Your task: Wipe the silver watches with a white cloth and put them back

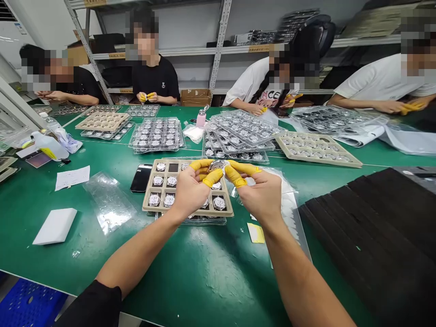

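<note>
My left hand (pixel 191 188) and my right hand (pixel 260 193) meet above a beige compartment tray (pixel 149 200) on the green table. Both wear yellow finger cots. Together the fingertips pinch one small round silver part (pixel 216 166), held between the two hands. The tray below holds several similar round silver parts (pixel 157 180) in its pockets; one pocket shows dark and empty. My forearms reach in from the bottom edge.
A black phone (pixel 141 177) lies left of the tray, with clear plastic film (pixel 108 201) and a white pad (pixel 55 225) further left. Black foam sheets (pixel 374 227) cover the right. Stacked clear trays (pixel 157 134) and another beige tray (pixel 316 148) sit beyond. Several other people work across the table.
</note>
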The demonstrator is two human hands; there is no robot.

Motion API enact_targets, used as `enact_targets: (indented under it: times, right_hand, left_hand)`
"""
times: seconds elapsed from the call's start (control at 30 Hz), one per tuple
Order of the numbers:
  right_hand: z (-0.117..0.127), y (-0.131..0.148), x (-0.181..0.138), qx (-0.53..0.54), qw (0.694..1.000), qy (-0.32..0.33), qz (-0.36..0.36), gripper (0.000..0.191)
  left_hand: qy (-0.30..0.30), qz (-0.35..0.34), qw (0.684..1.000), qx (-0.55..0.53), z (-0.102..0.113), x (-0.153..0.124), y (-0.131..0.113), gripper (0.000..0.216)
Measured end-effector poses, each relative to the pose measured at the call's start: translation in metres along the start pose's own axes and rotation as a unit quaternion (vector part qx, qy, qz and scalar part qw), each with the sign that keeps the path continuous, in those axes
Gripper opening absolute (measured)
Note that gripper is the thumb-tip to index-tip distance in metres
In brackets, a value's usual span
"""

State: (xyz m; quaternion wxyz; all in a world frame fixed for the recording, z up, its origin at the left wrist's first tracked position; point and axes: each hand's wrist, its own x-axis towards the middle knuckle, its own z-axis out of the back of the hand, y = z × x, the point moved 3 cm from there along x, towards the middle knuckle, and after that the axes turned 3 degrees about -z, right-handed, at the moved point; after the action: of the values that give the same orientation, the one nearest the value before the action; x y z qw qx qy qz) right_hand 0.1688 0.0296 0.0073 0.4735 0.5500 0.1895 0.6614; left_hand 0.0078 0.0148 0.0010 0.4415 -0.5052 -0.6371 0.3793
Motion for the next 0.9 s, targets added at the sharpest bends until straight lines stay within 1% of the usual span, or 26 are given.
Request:
enact_targets:
  times: [0.07, 0.13, 0.2, 0.23, 0.27, 0.33, 0.37, 0.43, 0.5, 0.53, 0.6, 0.67, 0.73, 0.8, 0.9]
  right_hand:
    - [-0.001, -0.001, 0.001, -0.017, 0.999, -0.005, 0.034, 0.022]
    - [-0.005, -0.004, -0.001, -0.018, 0.999, -0.014, 0.049, 0.021]
    - [-0.011, -0.009, -0.005, -0.012, 0.998, -0.034, 0.042, 0.02]
    - [-0.014, -0.012, -0.007, -0.003, 0.999, -0.046, 0.026, 0.02]
    - [-0.017, -0.014, -0.008, 0.013, 0.998, -0.057, 0.0, 0.021]
    - [-0.022, -0.019, -0.009, 0.083, 0.99, -0.075, -0.083, 0.025]
    - [-0.024, -0.021, -0.009, 0.135, 0.979, -0.081, -0.132, 0.028]
    - [-0.025, -0.025, -0.006, 0.242, 0.941, -0.095, -0.216, 0.036]
    - [-0.022, -0.025, -0.001, 0.305, 0.911, -0.112, -0.254, 0.045]
    - [-0.019, -0.025, 0.002, 0.313, 0.906, -0.113, -0.262, 0.048]
    - [-0.014, -0.024, 0.005, 0.296, 0.913, -0.095, -0.266, 0.051]
    - [-0.012, -0.022, 0.004, 0.262, 0.927, -0.051, -0.265, 0.05]
    - [-0.013, -0.018, 0.0, 0.229, 0.941, -0.011, -0.249, 0.046]
    - [-0.015, -0.014, -0.004, 0.201, 0.956, 0.006, -0.212, 0.041]
    - [-0.014, -0.008, -0.007, 0.141, 0.981, -0.005, -0.13, 0.033]
  left_hand:
    - [0.01, 0.011, 1.0, -0.008, 0.0, 0.0, -0.001, 0.049]
    - [0.026, 0.022, 0.999, -0.012, 0.0, -0.001, -0.002, 0.045]
    - [0.037, 0.042, 0.998, -0.016, 0.0, -0.002, -0.002, 0.043]
    - [0.037, 0.058, 0.997, -0.019, -0.001, -0.002, -0.002, 0.043]
    - [0.035, 0.077, 0.996, -0.024, -0.001, -0.002, -0.001, 0.044]
    - [0.021, 0.117, 0.992, -0.045, -0.003, -0.003, 0.0, 0.042]
    - [0.009, 0.137, 0.989, -0.059, -0.004, -0.003, 0.001, 0.04]
    - [-0.015, 0.171, 0.981, -0.086, -0.006, -0.003, 0.002, 0.032]
    - [-0.031, 0.187, 0.977, -0.101, -0.006, -0.002, 0.001, 0.024]
    - [-0.033, 0.188, 0.976, -0.104, -0.006, -0.002, 0.0, 0.022]
    - [-0.033, 0.18, 0.977, -0.111, -0.005, -0.001, -0.003, 0.02]
    - [-0.032, 0.163, 0.979, -0.119, -0.003, 0.0, -0.005, 0.02]
    - [-0.025, 0.142, 0.983, -0.112, -0.001, 0.002, -0.004, 0.021]
    - [-0.006, 0.118, 0.991, -0.065, 0.002, 0.004, -0.003, 0.026]
    - [0.046, 0.091, 0.994, 0.042, 0.005, 0.005, 0.002, 0.038]
